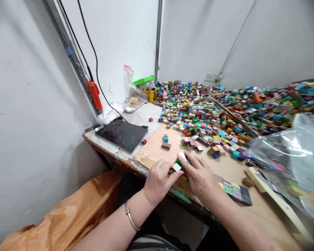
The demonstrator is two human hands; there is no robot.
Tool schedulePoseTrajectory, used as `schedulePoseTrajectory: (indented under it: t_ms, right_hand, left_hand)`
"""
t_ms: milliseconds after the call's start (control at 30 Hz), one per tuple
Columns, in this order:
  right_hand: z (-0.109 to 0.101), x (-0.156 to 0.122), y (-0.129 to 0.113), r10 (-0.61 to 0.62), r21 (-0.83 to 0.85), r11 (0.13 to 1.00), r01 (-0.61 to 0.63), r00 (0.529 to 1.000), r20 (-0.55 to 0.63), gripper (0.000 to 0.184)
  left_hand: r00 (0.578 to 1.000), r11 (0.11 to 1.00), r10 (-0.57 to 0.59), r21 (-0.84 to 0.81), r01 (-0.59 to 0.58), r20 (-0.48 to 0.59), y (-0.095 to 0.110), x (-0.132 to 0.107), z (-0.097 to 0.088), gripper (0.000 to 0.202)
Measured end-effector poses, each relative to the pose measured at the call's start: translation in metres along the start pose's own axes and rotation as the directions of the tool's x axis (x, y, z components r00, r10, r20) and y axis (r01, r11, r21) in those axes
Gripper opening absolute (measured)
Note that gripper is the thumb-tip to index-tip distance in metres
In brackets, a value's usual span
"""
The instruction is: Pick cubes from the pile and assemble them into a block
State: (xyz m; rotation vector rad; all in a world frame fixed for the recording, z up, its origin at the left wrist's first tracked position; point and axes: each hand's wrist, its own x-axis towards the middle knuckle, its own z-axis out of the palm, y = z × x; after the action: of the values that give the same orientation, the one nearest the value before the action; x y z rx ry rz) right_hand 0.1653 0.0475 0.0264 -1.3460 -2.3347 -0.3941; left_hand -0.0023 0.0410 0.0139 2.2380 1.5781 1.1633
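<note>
Low in the middle of the frame the two hands meet at the near edge of a wooden board (157,148). The left hand (159,180) is curled, thumb and fingertips pinching a white block (177,167). The right hand (201,177) has its fingers close together, stretched flat over a green block (178,162) just above the white one; whether it grips cannot be told. A bracelet (131,218) circles the left wrist. From under the right hand a row of blocks (234,190) runs toward the lower right, and beside it lies a wooden strip (274,198). A few loose blocks (166,142) sit just above the hands on the board, and behind them a heap of coloured blocks (225,111) fills the bench to the far wall. A clear plastic bag (290,153) bulges in from the right edge, covering part of the heap. Left of the board lies a dark slab (122,134); an orange tool (94,94) hangs on the wall at upper left, and an orange sheet (73,212) is crumpled at lower left.
</note>
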Motion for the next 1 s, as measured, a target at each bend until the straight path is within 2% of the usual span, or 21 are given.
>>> schedulePoseTrajectory:
  t_ms: [100,233,300,367,400,467,500,567,633,733,800,867,933,1000]
  right_hand:
    - [0.000,0.000,-0.001,-0.007,-0.022,1.000,0.007,1.000,-0.023,0.047]
    - [0.000,-0.001,-0.005,0.024,-0.080,0.996,-0.026,0.999,-0.025,0.044]
    - [-0.001,-0.003,-0.007,0.044,-0.097,0.994,-0.046,0.999,-0.015,0.040]
    - [-0.004,-0.005,-0.007,0.054,-0.079,0.996,-0.053,0.998,0.014,0.043]
    - [-0.006,-0.006,-0.006,0.063,-0.055,0.997,-0.061,0.998,0.030,0.047]
    - [-0.009,-0.008,-0.002,0.102,-0.001,0.995,-0.102,0.993,0.050,0.059]
    - [-0.010,-0.009,0.001,0.125,0.018,0.992,-0.126,0.991,0.047,0.064]
    - [-0.009,-0.012,0.006,0.149,0.029,0.988,-0.150,0.989,0.018,0.069]
    - [-0.004,-0.015,0.009,0.123,0.002,0.992,-0.123,0.992,-0.020,0.069]
    - [0.004,-0.019,0.010,0.042,-0.063,0.997,-0.045,0.998,-0.055,0.064]
    - [0.005,-0.021,0.009,0.021,-0.068,0.997,-0.024,0.999,-0.050,0.059]
    - [-0.001,-0.020,0.011,0.037,0.000,0.999,-0.037,0.999,0.009,0.054]
    - [-0.013,-0.015,0.017,0.091,0.145,0.983,-0.110,0.987,0.132,0.053]
    - [-0.026,-0.004,0.030,0.204,0.276,0.920,-0.277,0.942,0.267,0.055]
  left_hand:
    - [0.996,0.997,-0.082,0.014,0.082,-0.018,-0.018,0.000,-0.003,0.030]
    - [0.982,0.977,-0.181,0.123,0.173,0.054,-0.046,0.017,0.000,0.037]
    - [0.978,0.971,-0.200,0.142,0.191,0.054,-0.050,0.027,0.002,0.045]
    - [0.981,0.974,-0.187,0.140,0.178,0.052,-0.045,0.035,0.003,0.055]
    - [0.988,0.983,-0.140,0.131,0.130,0.069,-0.040,0.038,0.003,0.061]
    - [0.988,0.993,0.046,0.104,-0.062,0.150,-0.028,0.042,0.002,0.072]
    - [0.968,0.979,0.161,0.092,-0.181,0.193,-0.023,0.044,0.001,0.077]
    - [0.902,0.917,0.357,0.091,-0.388,0.244,-0.015,0.047,0.002,0.086]
    - [0.839,0.846,0.476,0.125,-0.518,0.262,-0.012,0.049,0.004,0.085]
    - [0.795,0.773,0.553,0.205,-0.601,0.247,-0.010,0.046,0.011,0.074]
    - [0.794,0.751,0.571,0.258,-0.608,0.207,-0.010,0.042,0.015,0.067]
    - [0.795,0.740,0.584,0.296,-0.604,0.164,-0.010,0.039,0.018,0.062]
    - [0.790,0.731,0.598,0.311,-0.607,0.135,-0.011,0.038,0.018,0.058]
    - [0.788,0.728,0.605,0.318,-0.607,0.118,-0.009,0.038,0.018,0.056]
